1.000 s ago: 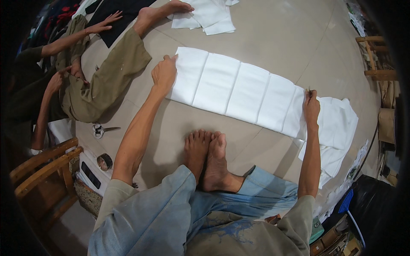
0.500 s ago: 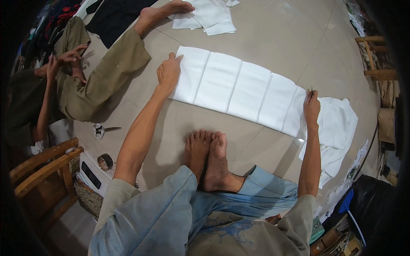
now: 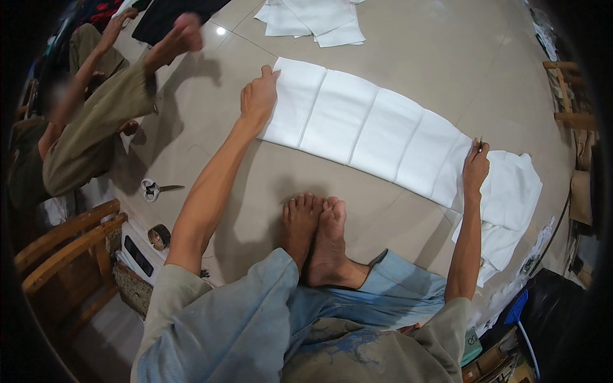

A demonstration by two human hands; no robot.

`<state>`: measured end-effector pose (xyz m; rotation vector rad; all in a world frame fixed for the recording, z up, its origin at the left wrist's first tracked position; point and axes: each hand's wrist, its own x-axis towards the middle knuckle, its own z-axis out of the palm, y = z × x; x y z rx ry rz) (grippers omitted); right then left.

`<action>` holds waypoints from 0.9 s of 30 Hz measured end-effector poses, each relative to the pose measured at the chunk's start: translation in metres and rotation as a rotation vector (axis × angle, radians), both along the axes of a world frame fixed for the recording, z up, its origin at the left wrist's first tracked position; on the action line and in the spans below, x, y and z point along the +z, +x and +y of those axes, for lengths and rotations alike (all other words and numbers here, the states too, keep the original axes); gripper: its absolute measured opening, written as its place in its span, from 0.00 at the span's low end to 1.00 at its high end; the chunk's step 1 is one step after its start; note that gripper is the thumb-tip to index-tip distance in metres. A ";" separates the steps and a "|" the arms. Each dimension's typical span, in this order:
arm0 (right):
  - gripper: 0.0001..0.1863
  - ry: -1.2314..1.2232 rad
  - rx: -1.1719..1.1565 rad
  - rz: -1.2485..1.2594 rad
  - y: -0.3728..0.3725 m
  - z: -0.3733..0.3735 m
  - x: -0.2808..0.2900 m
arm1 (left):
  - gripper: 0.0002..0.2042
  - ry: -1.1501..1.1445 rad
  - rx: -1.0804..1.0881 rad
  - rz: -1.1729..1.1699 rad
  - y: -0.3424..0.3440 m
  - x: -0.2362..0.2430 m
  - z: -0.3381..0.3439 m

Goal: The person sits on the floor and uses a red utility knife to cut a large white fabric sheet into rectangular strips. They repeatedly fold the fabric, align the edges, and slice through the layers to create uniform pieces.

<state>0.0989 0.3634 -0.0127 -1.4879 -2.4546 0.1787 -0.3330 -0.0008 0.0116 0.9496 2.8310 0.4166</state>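
A long strip of white fabric (image 3: pixel 364 127), marked across by several parallel lines or creases, lies stretched over the tiled floor in front of my feet. Its left end is gripped between the thumb and fingers of my left hand (image 3: pixel 258 99). My right hand (image 3: pixel 476 171) holds the strip near its other end, fingers closed. A small dark pointed tool (image 3: pixel 480 143) sticks up from that right hand; most of it is hidden, so its kind is unclear. Just beyond, more white fabric (image 3: pixel 511 191) lies in a loose, layered heap.
White cloth pieces (image 3: pixel 313 22) lie at the far side. To the left are scissors (image 3: pixel 152 190), a tape roll (image 3: pixel 159 237), a phone (image 3: pixel 138 257) and a wooden chair (image 3: pixel 64 239). Another person's raised foot (image 3: pixel 175 45) is at upper left. A blue swatter-like thing (image 3: pixel 518 307) stands lower right.
The other person's leg has lifted and swung left, off the white cloth pieces. Both my hands keep their hold on the strip; the view has shifted slightly.
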 end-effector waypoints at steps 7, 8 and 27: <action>0.18 -0.020 0.006 -0.122 -0.015 -0.003 0.023 | 0.18 -0.019 0.072 -0.021 0.003 -0.005 0.006; 0.17 -0.025 -0.002 -0.127 -0.019 -0.008 0.031 | 0.19 0.069 0.034 0.054 0.005 -0.005 0.006; 0.18 -0.250 0.458 0.367 -0.123 -0.111 0.010 | 0.18 0.407 -0.557 0.152 0.011 -0.021 -0.023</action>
